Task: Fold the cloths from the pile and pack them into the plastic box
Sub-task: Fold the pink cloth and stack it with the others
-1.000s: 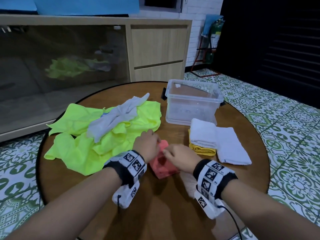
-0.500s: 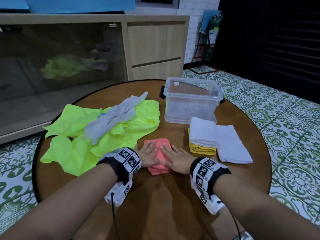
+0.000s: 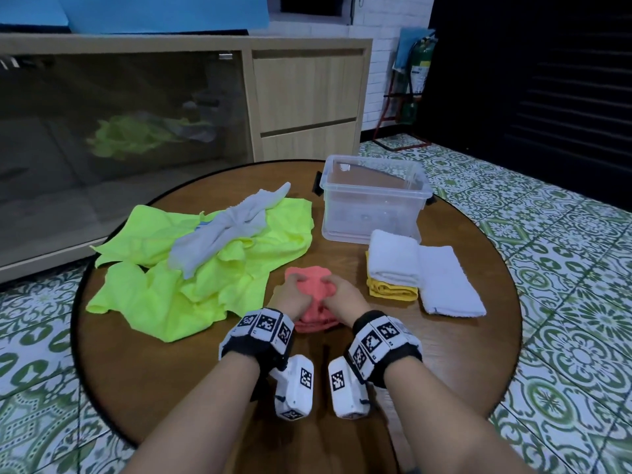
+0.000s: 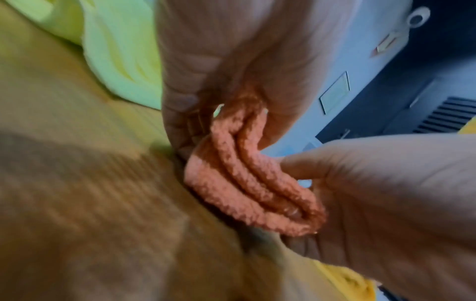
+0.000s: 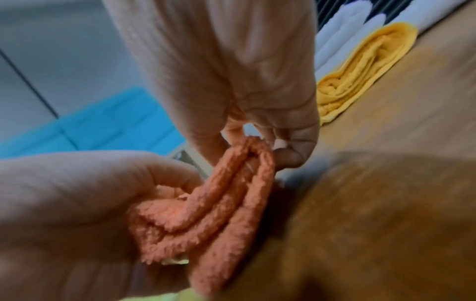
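- Green-patterned floor tiles (image 3: 564, 302) surround a round wooden surface (image 3: 478, 354), with a wooden cabinet (image 3: 307, 97) against the far wall.
- Near the middle of the surface, both hands hold a folded pink cloth (image 3: 313, 285).
- The left hand (image 3: 290, 299) grips the cloth's left side, fingers curled over its far edge; the left wrist view shows the folded layers pinched between fingers and thumb.
- The right hand (image 3: 345, 299) grips the right side the same way, its fingers curled round the folds.
- The cloth's near end touches the surface; its far part is bunched between the two hands.
- To the left lies a loose pile of neon yellow cloths (image 3: 205, 268) with a crumpled grey cloth (image 3: 222, 234) on top.
- A clear plastic box (image 3: 374, 200) stands open at the far right, nothing showing inside it.
- Just near the box, a folded white towel (image 3: 393, 258) rests on a folded yellow cloth (image 3: 393, 292), and another white towel (image 3: 448, 285) lies against their right side.
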Available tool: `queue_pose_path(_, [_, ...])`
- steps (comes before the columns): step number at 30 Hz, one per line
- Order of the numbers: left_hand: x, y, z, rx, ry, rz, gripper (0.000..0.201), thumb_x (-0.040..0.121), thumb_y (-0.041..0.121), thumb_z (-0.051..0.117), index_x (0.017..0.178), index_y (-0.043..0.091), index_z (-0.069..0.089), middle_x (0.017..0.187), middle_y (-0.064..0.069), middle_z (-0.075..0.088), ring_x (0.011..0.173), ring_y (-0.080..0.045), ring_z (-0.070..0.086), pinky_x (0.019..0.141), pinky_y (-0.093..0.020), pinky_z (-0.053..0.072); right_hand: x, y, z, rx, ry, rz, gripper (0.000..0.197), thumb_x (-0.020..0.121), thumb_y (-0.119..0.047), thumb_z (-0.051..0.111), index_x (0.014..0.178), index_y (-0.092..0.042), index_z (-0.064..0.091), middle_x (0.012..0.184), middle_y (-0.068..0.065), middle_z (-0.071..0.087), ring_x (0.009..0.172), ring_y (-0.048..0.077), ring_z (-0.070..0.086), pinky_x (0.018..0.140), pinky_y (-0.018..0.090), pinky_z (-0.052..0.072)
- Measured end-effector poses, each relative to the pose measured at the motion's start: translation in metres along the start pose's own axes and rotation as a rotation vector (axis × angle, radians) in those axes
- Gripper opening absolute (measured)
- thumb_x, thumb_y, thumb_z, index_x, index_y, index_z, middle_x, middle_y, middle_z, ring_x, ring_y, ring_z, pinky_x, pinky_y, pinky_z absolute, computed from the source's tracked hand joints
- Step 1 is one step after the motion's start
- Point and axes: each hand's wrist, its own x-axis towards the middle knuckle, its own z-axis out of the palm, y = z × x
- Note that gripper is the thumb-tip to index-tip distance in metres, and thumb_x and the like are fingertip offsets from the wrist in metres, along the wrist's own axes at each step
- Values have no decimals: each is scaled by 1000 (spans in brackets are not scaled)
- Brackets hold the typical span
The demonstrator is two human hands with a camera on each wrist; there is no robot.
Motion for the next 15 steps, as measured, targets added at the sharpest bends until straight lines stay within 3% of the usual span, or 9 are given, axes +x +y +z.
queue_pose_path(3, [-7, 12, 0, -222, 49, 75, 52, 81, 0, 46, 129, 19, 46, 113, -17, 59, 76, -26, 60, 59, -27, 45, -8, 3, -5, 254, 84, -27, 48, 90, 1, 44, 135, -13, 48, 129, 14, 54, 81, 20, 64, 62, 24, 53])
queue_pose_path(4, [-9, 17, 1, -306, 63, 101, 53, 81, -2, 45, 128, 20, 48, 113, -16, 58, 72, -25, 58, 57, -26, 44, -10, 6, -8, 358, 121, -47, 48, 88, 3, 45, 134, -12, 49, 129, 14, 55, 79, 18, 63, 62, 23, 52])
queue_pose_path(6, [-13, 26, 5, -477, 56, 135, 53, 82, -5, 43, 128, 22, 49, 120, -17, 53, 77, -27, 57, 60, -27, 44, -18, 14, -18, 511, 196, -70, 49, 86, 7, 46, 131, -11, 53, 128, 13, 55, 95, 23, 61, 73, 26, 52])
queue_pose_path(9, [-20, 34, 16, -653, -19, 163, 54, 88, -7, 41, 130, 26, 45, 134, -13, 43, 110, -35, 54, 84, -39, 49, -31, 23, -36, 676, 273, -80, 44, 86, 6, 49, 120, -20, 60, 123, 9, 56, 112, 30, 55, 87, 42, 53])
queue_pose_path(11, [-24, 38, 22, -777, -72, 183, 53, 90, -8, 39, 129, 27, 45, 139, -11, 39, 121, -35, 47, 97, -44, 45, -41, 26, -44, 786, 265, -103, 41, 86, 4, 54, 109, -29, 60, 117, 1, 54, 114, 30, 53, 92, 52, 50])
queue_pose_path(15, [-27, 48, 24, -919, -202, 202, 51, 91, -9, 39, 125, 29, 46, 138, -9, 39, 120, -32, 47, 89, -37, 46, -50, 33, -60, 932, 190, -159, 45, 85, 6, 58, 111, -31, 57, 121, 1, 50, 109, 28, 55, 83, 51, 55])
